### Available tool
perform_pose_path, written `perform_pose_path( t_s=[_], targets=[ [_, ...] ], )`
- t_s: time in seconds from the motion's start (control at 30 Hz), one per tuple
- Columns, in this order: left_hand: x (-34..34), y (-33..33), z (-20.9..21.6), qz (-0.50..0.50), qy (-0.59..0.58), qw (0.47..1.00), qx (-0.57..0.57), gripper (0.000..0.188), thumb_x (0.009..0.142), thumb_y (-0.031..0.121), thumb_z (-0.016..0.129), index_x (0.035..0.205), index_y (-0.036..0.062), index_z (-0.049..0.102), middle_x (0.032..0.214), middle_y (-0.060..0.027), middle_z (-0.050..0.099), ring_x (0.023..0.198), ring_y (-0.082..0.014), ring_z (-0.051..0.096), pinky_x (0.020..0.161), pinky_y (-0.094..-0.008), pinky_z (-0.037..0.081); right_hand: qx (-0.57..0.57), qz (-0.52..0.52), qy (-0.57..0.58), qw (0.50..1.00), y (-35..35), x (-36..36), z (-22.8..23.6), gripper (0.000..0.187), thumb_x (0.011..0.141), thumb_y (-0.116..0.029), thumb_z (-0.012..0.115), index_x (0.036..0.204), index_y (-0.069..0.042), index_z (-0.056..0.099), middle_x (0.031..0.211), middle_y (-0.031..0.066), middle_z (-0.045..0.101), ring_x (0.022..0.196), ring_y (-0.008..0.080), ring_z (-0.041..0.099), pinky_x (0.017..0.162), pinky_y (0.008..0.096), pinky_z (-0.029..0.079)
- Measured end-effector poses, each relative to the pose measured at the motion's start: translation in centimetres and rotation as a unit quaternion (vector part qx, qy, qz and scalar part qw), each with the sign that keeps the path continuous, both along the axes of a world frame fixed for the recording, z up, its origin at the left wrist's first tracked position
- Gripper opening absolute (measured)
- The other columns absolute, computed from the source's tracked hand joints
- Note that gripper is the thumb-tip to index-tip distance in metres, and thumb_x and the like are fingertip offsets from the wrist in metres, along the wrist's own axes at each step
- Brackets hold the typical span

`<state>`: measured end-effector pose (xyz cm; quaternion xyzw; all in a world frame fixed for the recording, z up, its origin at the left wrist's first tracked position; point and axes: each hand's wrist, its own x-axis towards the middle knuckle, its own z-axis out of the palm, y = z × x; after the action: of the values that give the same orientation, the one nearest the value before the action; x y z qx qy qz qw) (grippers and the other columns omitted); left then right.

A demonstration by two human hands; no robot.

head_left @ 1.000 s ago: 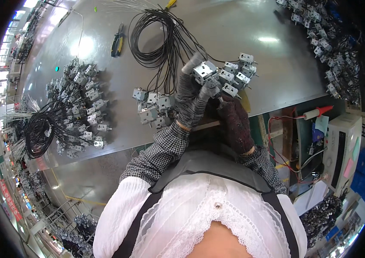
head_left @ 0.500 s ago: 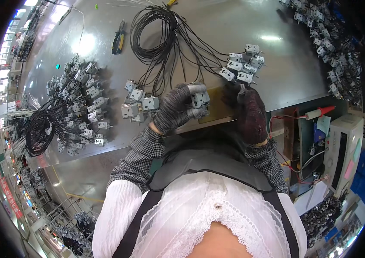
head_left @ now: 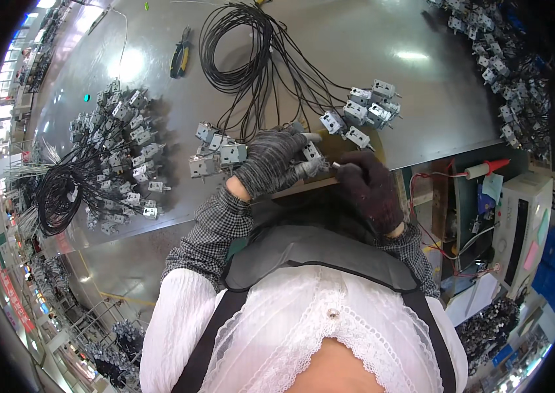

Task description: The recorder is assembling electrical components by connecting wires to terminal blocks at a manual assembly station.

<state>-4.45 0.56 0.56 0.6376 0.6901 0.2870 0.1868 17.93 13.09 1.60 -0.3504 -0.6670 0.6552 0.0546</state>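
Note:
My left hand (head_left: 269, 161), in a grey striped glove, is closed around a small grey boxy metal part (head_left: 311, 151) above the table's near edge. My right hand (head_left: 374, 191), in a dark maroon glove, pinches a small silvery piece (head_left: 337, 165) just right of that part; its full shape is hidden by the fingers. Several like metal parts (head_left: 233, 153) lie left of my left hand, and another group (head_left: 356, 114) lies beyond my right hand. Black cables (head_left: 235, 62) run from both groups into a loose coil at the table's far middle.
Yellow-and-black pliers (head_left: 180, 57) lie left of the coil on the metal table (head_left: 434, 98). A large bundle of cabled parts (head_left: 120, 157) covers the left side, and another pile (head_left: 500, 72) the far right. A red-tipped probe (head_left: 487, 169) and a pale instrument box (head_left: 523, 223) stand right.
My right hand has come left and nearer me, toward the part in my left hand, which has tilted. The right-hand group of parts has shifted and spread slightly.

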Motion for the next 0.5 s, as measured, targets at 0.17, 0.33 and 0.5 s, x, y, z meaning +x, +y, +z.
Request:
perform_pose_path(
  t_s=[0.17,0.33,0.5],
  targets=[
    [0.7,0.3,0.1,0.015,0.047,0.998,-0.044,0.041,0.096,0.032,0.074,0.126,0.0048,0.072,0.092,-0.0138,0.071,0.089,-0.0323,0.072,0.081,-0.0433,0.056,0.164,0.008,0.080,0.983,-1.6,0.6,-1.8,0.024,0.094,-0.011,0.076,0.116,-0.004,0.068,0.103,0.0124,0.069,0.094,0.0243,0.069,0.079,0.0385,0.055],
    [0.6,0.4,-1.2,0.043,0.003,0.999,0.001,0.041,0.096,0.034,0.073,0.125,0.0057,0.072,0.090,-0.0135,0.070,0.086,-0.0332,0.071,0.079,-0.0454,0.055,0.346,0.042,0.135,0.928,-2.0,-0.6,-2.2,0.035,0.088,-0.011,0.081,0.119,-0.005,0.066,0.099,0.0139,0.068,0.092,0.0333,0.068,0.078,0.0433,0.055],
    [0.4,0.8,-1.1,0.017,0.043,0.999,0.002,0.040,0.096,0.036,0.073,0.125,0.0082,0.073,0.089,-0.0125,0.071,0.083,-0.0333,0.071,0.078,-0.0453,0.054,0.416,0.062,0.148,0.895,-2.9,-0.3,-3.8,0.036,0.090,-0.013,0.080,0.122,-0.005,0.064,0.101,0.0133,0.068,0.087,0.0312,0.067,0.072,0.0442,0.053]
  ],
)
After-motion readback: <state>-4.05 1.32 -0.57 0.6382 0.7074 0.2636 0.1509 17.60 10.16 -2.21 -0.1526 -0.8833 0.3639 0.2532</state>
